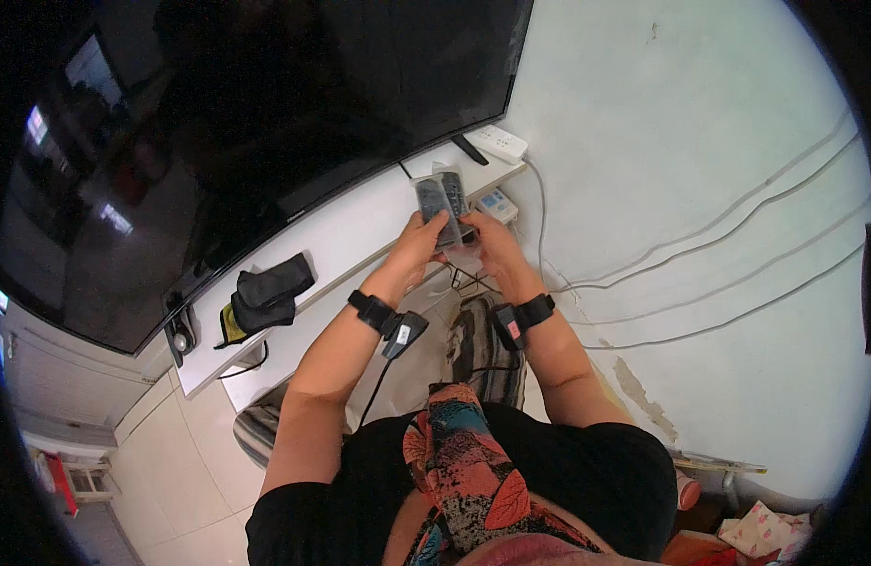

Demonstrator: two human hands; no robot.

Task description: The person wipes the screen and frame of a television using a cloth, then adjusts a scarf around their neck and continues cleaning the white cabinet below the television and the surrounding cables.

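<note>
My left hand (415, 246) grips a dark remote control (432, 201) in a clear plastic cover, its thumb lying across the front. My right hand (497, 240) is closed on a second dark remote control (452, 189), also in clear plastic, partly hidden behind the first. The two remotes are side by side and overlap, held above the right end of a white TV shelf (364, 205). Loose clear plastic (465, 259) hangs below them between my hands. Both wrists wear black straps with small devices.
A large television (322, 92) stands along the shelf. At the shelf's right end lies a white power strip (500, 143), with a white box (497, 204) below. Folded dark cloth (269, 290) rests at the left. Grey cables (661, 262) run along the wall.
</note>
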